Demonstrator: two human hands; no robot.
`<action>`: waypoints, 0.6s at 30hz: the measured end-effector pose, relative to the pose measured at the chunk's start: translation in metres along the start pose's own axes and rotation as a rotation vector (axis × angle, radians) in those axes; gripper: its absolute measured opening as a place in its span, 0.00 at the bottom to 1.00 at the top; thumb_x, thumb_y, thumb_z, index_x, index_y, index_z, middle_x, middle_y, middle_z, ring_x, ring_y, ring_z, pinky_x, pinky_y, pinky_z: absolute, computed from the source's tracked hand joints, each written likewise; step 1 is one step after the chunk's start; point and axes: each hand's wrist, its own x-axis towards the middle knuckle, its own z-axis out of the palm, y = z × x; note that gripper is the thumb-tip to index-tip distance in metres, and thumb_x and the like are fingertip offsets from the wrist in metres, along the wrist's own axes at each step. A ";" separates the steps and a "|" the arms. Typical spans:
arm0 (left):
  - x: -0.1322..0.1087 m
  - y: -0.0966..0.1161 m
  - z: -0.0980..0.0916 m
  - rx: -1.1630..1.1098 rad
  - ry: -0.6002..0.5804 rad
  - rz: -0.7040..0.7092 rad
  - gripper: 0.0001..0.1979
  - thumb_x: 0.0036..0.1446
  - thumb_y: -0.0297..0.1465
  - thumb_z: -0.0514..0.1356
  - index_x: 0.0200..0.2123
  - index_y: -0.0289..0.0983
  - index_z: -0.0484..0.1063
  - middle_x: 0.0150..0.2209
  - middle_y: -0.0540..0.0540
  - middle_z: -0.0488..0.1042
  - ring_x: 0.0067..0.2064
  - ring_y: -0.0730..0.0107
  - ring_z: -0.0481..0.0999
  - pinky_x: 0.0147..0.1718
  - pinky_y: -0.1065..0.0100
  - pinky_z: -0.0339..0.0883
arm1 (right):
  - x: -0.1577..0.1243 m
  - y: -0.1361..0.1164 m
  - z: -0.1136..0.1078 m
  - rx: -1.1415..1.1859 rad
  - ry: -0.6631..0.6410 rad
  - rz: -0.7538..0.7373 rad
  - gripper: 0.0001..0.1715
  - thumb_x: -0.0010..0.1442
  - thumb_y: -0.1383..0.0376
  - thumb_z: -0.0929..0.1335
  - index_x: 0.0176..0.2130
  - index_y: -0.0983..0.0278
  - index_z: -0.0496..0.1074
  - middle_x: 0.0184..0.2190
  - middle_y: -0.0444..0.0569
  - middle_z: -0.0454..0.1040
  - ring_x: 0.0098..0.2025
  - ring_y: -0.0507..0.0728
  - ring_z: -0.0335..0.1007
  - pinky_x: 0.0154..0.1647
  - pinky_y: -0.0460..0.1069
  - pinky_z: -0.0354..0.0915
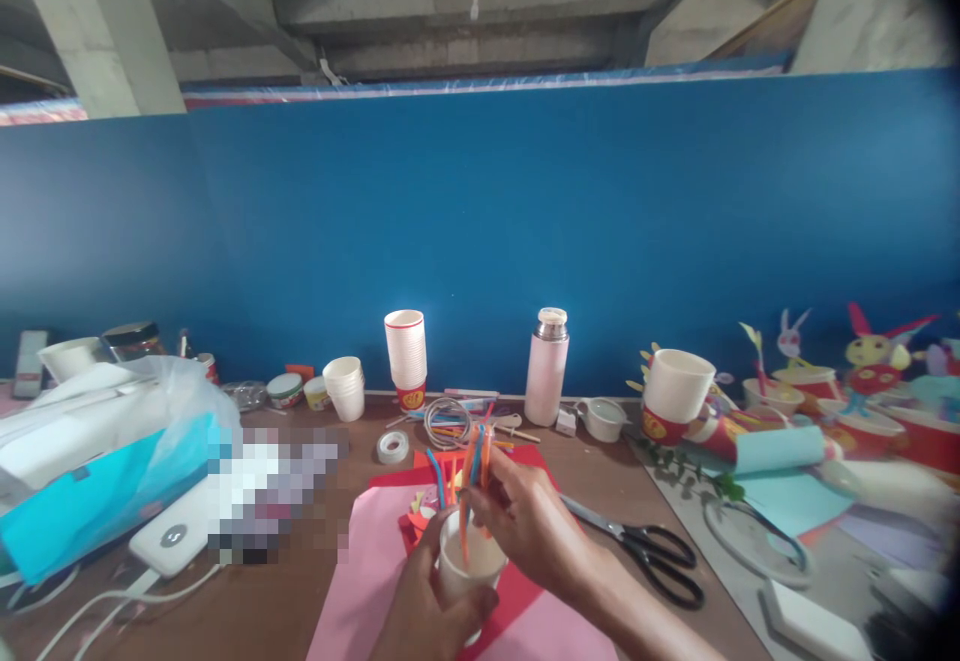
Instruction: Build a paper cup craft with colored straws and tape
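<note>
My left hand [442,596] is wrapped around a white paper cup [469,581], which it holds with the mouth facing up and toward me. Between the fingers of my right hand [521,501] is a small bunch of orange and blue straw-like strips [480,451]. One orange strip reaches down into the cup; whether it is fixed there I cannot tell. Beneath both hands lie pink paper [360,561] and red paper [529,458]. Just behind the cup are paper scraps and another blue strip [436,476].
Black-handled scissors [652,546] lie to the right. Behind stand a pink thermos [547,371], stacked paper cups [406,356] and a tape roll [393,447]. A white power bank [176,536] with cables is at left; paper-cup crafts [874,366] crowd the right. A blue partition [450,221] closes the back.
</note>
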 end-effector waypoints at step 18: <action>0.000 0.012 0.001 0.196 -0.039 -0.047 0.33 0.35 0.24 0.58 0.50 0.37 0.61 0.31 0.48 0.75 0.31 0.62 0.73 0.30 0.66 0.66 | 0.001 0.001 -0.009 0.515 0.072 0.026 0.10 0.61 0.60 0.61 0.36 0.65 0.65 0.26 0.44 0.69 0.27 0.51 0.67 0.28 0.44 0.64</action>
